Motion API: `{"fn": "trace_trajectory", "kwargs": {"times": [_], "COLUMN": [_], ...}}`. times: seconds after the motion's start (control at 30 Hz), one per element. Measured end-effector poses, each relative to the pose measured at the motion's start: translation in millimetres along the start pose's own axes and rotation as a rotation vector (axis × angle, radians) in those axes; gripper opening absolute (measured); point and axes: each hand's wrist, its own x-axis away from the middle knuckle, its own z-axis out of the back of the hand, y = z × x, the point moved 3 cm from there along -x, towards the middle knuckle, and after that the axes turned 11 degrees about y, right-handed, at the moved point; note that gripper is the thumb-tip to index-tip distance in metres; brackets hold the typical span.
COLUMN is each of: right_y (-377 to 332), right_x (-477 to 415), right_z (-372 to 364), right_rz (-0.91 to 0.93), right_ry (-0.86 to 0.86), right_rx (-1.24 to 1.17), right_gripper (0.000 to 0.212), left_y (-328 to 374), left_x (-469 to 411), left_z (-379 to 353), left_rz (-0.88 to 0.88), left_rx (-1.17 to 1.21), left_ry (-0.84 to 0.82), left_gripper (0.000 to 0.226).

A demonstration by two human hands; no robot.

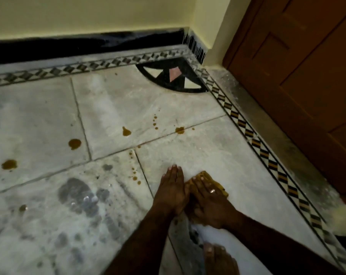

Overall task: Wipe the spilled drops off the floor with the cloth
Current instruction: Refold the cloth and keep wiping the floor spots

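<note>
Cloth: yellow-ochre, bunched flat on the pale marble floor, under my right hand. Only its far edge and right corner show past my fingers. No label, brand or writing readable on it, or anywhere else in view.

Right hand: palm down, fingers spread over the cloth and pressing it to the floor; a ring sits on one finger. Not a pinch, more a flat press with the fabric gathered beneath.

Left hand: flat on bare tile just beside the cloth, fingers straight and together, touching the right hand along its inner edge. Holding nothing.

Spilled drops, brown, all beyond my hands:
- a trail of small ones just left of the left hand, along a tile joint
- a larger blot farther out, and another on the joint to its right
- a string of tiny drops between those two
- two broad blots and well off to the left

My bare foot is at the bottom edge. Patterned border strip runs along the right, wooden door behind it. Grey wet-looking smudges lie on the tile at left.
</note>
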Motion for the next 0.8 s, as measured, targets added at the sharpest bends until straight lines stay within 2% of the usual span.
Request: {"fn": "trace_trajectory", "kwargs": {"times": [0.13,0.3,0.43,0.57,0.67,0.8], "right_y": [6.4,16.3,10.7,54.4,97.6,117.7], "right_x": [-22.1,-98.7,-131.7,-101.7,-110.3,-182.3], "right_z": [-16.3,-12.4,-12.4,-19.6,-16.6,4.1], "right_rz": [-0.057,-0.111,-0.003,0.167,0.014,-0.351], "right_ry": [0.110,0.201,0.305,0.405,0.428,0.456], "right_rx": [-0.073,-0.025,-0.017,-0.063,-0.009,-0.085], "right_gripper": [0.071,0.077,0.083,0.068,0.064,0.062], "left_y": [-5.4,-16.5,-24.6,-17.2,-13.4,-18.4], "left_x": [-16.5,-34.9,-52.7,-62.7,-65.7,-78.3], "left_z": [-1.8,9.3,4.1,-5.3,-4.2,6.7], "left_rz": [0.011,0.046,0.149,0.223,0.253,0.279], "left_rx": [0.005,0.012,0.030,0.074,0.040,0.020], "left_ry": [0.036,0.116,0.136,0.134,0.116,0.142], "left_gripper": [0.066,0.065,0.065,0.064,0.066,0.067]}}
